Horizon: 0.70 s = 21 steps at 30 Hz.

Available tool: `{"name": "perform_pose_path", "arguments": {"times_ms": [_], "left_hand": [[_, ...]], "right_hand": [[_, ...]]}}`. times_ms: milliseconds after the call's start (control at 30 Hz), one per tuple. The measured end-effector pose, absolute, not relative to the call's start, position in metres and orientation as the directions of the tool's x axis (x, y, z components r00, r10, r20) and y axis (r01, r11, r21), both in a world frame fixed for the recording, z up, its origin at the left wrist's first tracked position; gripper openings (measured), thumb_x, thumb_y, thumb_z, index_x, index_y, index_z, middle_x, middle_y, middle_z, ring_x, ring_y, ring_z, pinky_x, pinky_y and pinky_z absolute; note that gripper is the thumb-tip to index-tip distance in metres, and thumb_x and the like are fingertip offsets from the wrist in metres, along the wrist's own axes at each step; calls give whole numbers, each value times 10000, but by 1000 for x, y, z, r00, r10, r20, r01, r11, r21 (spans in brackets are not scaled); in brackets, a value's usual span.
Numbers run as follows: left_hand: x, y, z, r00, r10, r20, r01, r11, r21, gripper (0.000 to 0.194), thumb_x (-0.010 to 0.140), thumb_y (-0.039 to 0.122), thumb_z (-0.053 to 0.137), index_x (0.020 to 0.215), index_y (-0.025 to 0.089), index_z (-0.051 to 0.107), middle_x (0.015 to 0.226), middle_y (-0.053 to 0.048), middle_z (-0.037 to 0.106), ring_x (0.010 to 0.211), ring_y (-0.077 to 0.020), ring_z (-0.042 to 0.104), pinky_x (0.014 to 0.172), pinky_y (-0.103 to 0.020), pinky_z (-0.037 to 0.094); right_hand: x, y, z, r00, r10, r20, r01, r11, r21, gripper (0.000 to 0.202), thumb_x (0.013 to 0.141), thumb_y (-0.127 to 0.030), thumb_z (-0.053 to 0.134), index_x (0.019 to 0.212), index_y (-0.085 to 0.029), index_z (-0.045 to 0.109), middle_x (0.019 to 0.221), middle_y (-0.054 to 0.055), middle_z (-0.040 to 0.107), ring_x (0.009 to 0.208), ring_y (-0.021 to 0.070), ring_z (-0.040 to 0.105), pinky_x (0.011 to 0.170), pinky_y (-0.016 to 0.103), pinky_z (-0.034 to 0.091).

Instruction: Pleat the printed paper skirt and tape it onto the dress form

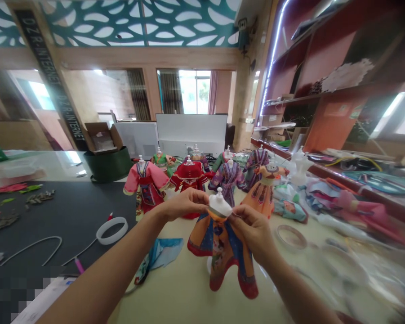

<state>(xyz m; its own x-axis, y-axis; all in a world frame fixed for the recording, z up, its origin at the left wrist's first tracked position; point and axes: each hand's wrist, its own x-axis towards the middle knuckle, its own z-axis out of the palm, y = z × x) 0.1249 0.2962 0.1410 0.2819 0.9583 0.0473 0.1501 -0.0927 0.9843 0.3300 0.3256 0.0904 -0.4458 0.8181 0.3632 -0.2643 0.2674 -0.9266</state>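
Note:
A small white dress form (pixel 220 207) stands upright on the table in front of me. Around it hangs a doll dress (pixel 219 252) with orange and blue panels and a red hem. My left hand (pixel 191 201) pinches the dress's upper edge on the left side of the form. On the opposite side, my right hand (pixel 252 227) has its fingers closed on the same edge. The form's shoulders and neck knob show bare above the dress. Beneath my left forearm lies a piece of blue patterned fabric (pixel 165 254).
Behind stand several dressed forms, including a pink-and-red robe (pixel 146 182), a red dress (pixel 189 175) and an orange dress (pixel 261 193). Tape rolls (pixel 112 231) lie left and right. Fabric pieces (pixel 360 209) are heaped at right. A green round container (pixel 108 164) holds a cardboard box.

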Motion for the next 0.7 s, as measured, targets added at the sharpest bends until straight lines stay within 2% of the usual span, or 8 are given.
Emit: {"name": "perform_pose_path", "arguments": {"times_ms": [100, 200, 367, 500, 600, 700], "left_hand": [[128, 295, 144, 289, 957, 26, 167, -77, 983, 192, 682, 278, 733, 774, 117, 681, 740, -42, 689, 721, -146, 627, 722, -258, 469], [132, 293, 147, 274, 962, 21, 212, -81, 974, 194, 680, 251, 724, 801, 111, 669, 789, -59, 685, 728, -151, 615, 680, -246, 463], [137, 291, 145, 200, 963, 180, 313, -237, 920, 264, 685, 224, 694, 928, 141, 630, 989, -65, 637, 884, -176, 585, 727, -244, 448], [138, 288, 142, 133, 968, 212, 399, -248, 883, 336, 681, 238, 689, 992, 160, 590, 931, -32, 620, 813, -161, 582, 675, -233, 446], [141, 288, 144, 110, 973, 203, 463, -231, 856, 370, 666, 239, 689, 1015, 159, 595, 974, -48, 638, 877, -186, 589, 748, -259, 456], [142, 291, 144, 127, 976, 174, 480, -214, 851, 388, 660, 249, 688, 1026, 155, 603, 1025, -64, 645, 920, -205, 591, 787, -279, 460]], "right_hand": [[327, 319, 90, -463, 814, 351, -240, 267, -933, 201, 755, -378, 678, 749, -183, 629, 678, 9, 626, 615, 162, 587, 531, 229, 451], [323, 311, 88, -444, 785, 432, -231, 365, -902, 130, 788, -311, 634, 753, -186, 630, 690, 10, 622, 640, 163, 580, 566, 238, 449], [320, 299, 83, -369, 729, 576, -223, 533, -816, 89, 822, -216, 571, 765, -185, 631, 713, 7, 609, 647, 149, 549, 597, 245, 430], [320, 294, 80, -338, 713, 614, -202, 582, -788, 86, 832, -189, 562, 789, -180, 636, 716, 5, 600, 645, 143, 542, 601, 245, 419], [320, 293, 80, -323, 697, 640, -211, 606, -767, 71, 827, -163, 578, 779, -186, 624, 738, 2, 593, 672, 143, 549, 625, 249, 425], [320, 294, 82, -282, 669, 687, -224, 651, -726, 71, 799, -133, 604, 766, -192, 626, 855, 25, 582, 809, 171, 569, 739, 287, 440]]}}
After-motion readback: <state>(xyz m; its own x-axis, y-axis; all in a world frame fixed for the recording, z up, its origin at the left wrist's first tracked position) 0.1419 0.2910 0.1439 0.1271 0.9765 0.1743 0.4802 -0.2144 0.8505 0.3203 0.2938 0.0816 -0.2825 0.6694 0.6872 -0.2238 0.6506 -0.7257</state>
